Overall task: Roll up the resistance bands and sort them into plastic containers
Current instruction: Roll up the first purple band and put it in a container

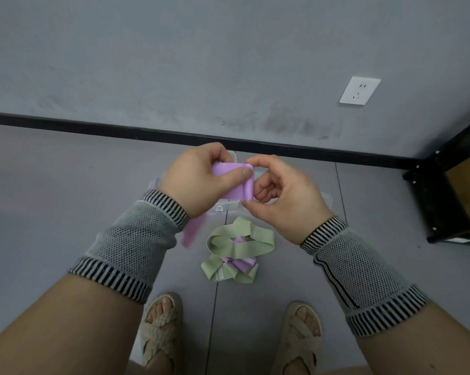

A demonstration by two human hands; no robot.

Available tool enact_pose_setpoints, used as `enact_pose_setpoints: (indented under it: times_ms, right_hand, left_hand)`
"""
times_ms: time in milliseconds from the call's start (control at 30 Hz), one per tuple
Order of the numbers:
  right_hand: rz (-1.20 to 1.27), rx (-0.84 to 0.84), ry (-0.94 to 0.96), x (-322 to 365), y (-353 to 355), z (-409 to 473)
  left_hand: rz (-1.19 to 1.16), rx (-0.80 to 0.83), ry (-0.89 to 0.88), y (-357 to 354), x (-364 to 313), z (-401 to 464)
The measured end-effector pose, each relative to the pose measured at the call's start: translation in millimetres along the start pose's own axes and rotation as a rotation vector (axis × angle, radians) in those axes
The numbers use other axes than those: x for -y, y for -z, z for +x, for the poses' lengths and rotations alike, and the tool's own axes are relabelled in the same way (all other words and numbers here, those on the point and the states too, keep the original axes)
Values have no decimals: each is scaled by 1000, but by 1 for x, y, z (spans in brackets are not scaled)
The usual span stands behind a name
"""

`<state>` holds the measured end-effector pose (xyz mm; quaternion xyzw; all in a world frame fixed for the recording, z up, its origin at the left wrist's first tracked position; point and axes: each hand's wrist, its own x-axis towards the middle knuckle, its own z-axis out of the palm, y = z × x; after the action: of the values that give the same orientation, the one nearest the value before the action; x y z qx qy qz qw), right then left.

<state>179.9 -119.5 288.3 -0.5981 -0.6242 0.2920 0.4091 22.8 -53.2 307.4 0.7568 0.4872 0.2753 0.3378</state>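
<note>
I hold a purple resistance band (235,185) in front of me with both hands. My left hand (201,180) pinches its flat part, thumb on top. My right hand (282,196) grips the folded right end between thumb and fingers. The band's loose tail hangs down below my left wrist. On the floor beneath lies a heap of green bands (236,250) tangled with another purple band (242,262). Clear plastic containers (228,207) sit on the floor behind my hands, mostly hidden by them.
A grey wall with a black baseboard (93,125) runs across the back, with a white socket (359,90) on it. A black metal shelf frame (445,190) holding a cardboard box stands at the right. My sandalled feet (160,326) are at the bottom.
</note>
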Motion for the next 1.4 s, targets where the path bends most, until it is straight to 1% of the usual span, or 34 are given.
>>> enact_pose_setpoints:
  times_ms: [100, 233, 400, 467, 567, 667, 800, 900, 1033, 1100, 1233, 1333, 1400]
  right_hand:
    - [-63, -14, 9, 1, 0, 0]
    - [-128, -38, 28, -1, -2, 1]
    - [-135, -51, 39, 0, -4, 2]
    - [-90, -16, 6, 0, -4, 2]
    - [76, 52, -47, -1, -3, 3]
    - [185, 56, -71, -3, -1, 3]
    - [160, 14, -74, -3, -1, 4]
    - [81, -22, -54, -2, -1, 3]
    - [-40, -5, -23, 3, -2, 2]
    - [-13, 16, -28, 3, -1, 1]
    - [85, 67, -32, 1, -1, 1]
    - [102, 46, -35, 1, -3, 2]
    - [79, 23, -30, 1, -2, 2]
  left_hand:
    - [53, -90, -15, -6, -5, -2]
    - [80, -112, -38, -9, -7, -3]
    - [51, -145, -38, -11, -9, -5]
    - [8, -125, -29, -10, -8, -5]
    - [-84, -86, -5, -8, -5, -4]
    - [-224, -50, -2, -6, -3, -4]
    - [-282, 17, -4, -5, -3, -3]
    - [-282, 8, 18, -7, -3, -4]
    - [-226, -14, 40, -8, -2, -2]
    - [-220, -8, 45, -7, -3, -3]
    - [-287, 19, 68, -3, -5, -3]
    - [-320, 42, 72, -3, -5, -3]
    - [-288, 37, 89, -4, -5, -4]
